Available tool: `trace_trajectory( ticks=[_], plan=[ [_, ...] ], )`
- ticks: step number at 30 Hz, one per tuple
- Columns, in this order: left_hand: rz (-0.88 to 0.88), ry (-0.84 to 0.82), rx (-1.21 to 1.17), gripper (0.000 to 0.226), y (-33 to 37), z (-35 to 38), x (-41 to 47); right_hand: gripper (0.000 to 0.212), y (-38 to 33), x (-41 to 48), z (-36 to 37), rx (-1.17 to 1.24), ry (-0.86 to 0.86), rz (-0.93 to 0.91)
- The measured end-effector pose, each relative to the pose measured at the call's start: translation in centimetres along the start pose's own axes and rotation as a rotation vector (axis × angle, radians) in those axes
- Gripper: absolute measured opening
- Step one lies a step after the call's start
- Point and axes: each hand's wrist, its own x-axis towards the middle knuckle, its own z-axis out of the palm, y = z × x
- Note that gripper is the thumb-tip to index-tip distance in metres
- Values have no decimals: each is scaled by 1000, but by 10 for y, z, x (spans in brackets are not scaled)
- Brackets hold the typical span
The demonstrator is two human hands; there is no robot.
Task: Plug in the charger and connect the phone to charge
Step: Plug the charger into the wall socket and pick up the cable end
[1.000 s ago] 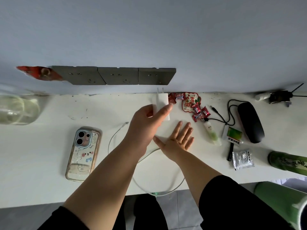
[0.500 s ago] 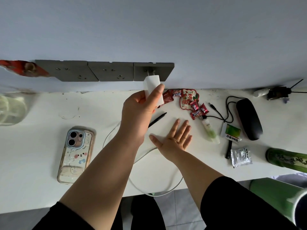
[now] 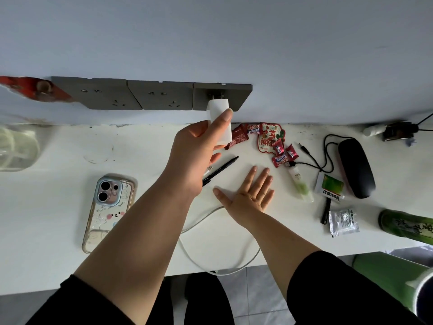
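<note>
My left hand (image 3: 199, 151) grips the white charger block (image 3: 218, 109), with its two metal prongs touching the rightmost grey wall socket (image 3: 236, 96). My right hand (image 3: 250, 193) lies flat and open on the white desk (image 3: 46, 207), palm down. The phone (image 3: 107, 207), in a clear cartoon case, rests camera side up on the desk left of my left forearm. A white charging cable (image 3: 210, 269) loops over the desk's front edge; part of it is hidden under my arms.
Two more grey sockets (image 3: 161, 96) sit left of the one in use. A black pen (image 3: 220, 168), red candy wrappers (image 3: 269, 139), a black glasses case (image 3: 356, 167), a black cable (image 3: 325, 158), small packets (image 3: 342, 221) and a green bottle (image 3: 407, 224) lie to the right. A clear container (image 3: 16, 148) stands far left.
My left hand lifted the charger from the desk up to the rightmost socket, where its prongs now meet the slots. My right hand stayed flat on the desk.
</note>
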Motion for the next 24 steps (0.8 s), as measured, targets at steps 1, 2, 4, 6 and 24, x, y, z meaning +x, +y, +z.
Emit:
trace_trajectory(
  ticks=[1, 2, 4, 6, 24],
  plan=[
    [-2, -1, 13, 21, 1, -1, 0, 118, 0, 0, 0, -1, 2, 0],
    [-3, 1, 20, 22, 1, -1, 0, 118, 0, 0, 0, -2, 3, 0],
    [-7, 9, 22, 23, 2, 0, 0, 118, 1, 0, 0, -3, 4, -2],
    [-12, 11, 22, 24, 2, 0, 0, 118, 0, 0, 0, -7, 0, 1],
    [-51, 69, -21, 36, 13, 2, 9, 117, -1, 0, 0, -18, -13, 9]
  ],
)
